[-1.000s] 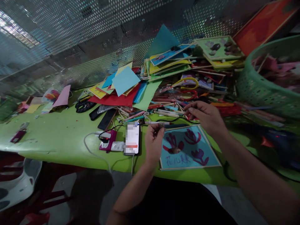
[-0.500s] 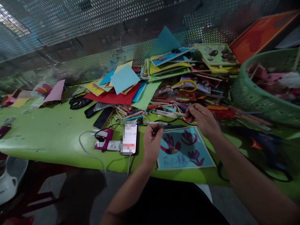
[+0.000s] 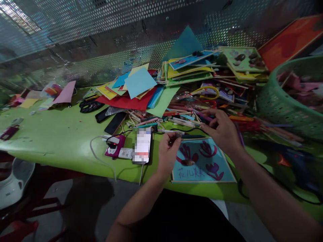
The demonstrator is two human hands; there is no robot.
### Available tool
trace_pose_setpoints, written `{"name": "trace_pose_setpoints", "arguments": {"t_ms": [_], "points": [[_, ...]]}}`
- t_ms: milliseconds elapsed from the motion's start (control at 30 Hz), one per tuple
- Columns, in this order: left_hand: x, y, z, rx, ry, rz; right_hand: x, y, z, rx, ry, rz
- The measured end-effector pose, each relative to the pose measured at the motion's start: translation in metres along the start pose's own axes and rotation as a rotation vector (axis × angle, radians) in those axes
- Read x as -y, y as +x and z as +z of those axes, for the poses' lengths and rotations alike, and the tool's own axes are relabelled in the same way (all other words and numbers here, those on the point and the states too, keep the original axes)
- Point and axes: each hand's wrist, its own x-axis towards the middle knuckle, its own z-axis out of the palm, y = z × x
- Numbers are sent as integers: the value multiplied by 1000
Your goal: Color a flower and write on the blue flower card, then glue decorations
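My left hand (image 3: 168, 153) is closed in a pinch over the upper left corner of a framed picture. Between its thumb and fingertips sits a small greyish piece (image 3: 179, 135), too small to name. The framed picture (image 3: 194, 172) is blue, edged with thin sticks, and has dark red and purple flowers and handwriting on it. Above its upper right corner is my right hand (image 3: 220, 129), its thumb and index finger apart. A purple marker-like stick (image 3: 205, 117) shows by those fingers; I see no grip on it. A dark stick (image 3: 193, 136) lies along the picture's top edge.
A lit phone (image 3: 142, 148) and a purple power bank (image 3: 115, 146) with cables lie left of the picture. Behind are coloured papers (image 3: 140, 82) and stacked frames (image 3: 191, 72). A green basket (image 3: 277, 97) and a dark glue gun (image 3: 300, 164) are at right.
My right hand's thumb and index finger have spread from a pinch, beside the purple stick. My left hand keeps its pinch. The whole view has shifted slightly.
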Motion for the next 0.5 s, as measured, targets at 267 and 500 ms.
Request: {"name": "trace_pose_setpoints", "arguments": {"t_ms": [267,500], "points": [[-6,-4,4,52,121,63,28,-17,8,499,86,-35],[-2,-7,5,102,296,161,34,-22,14,557,-46,-92]]}}
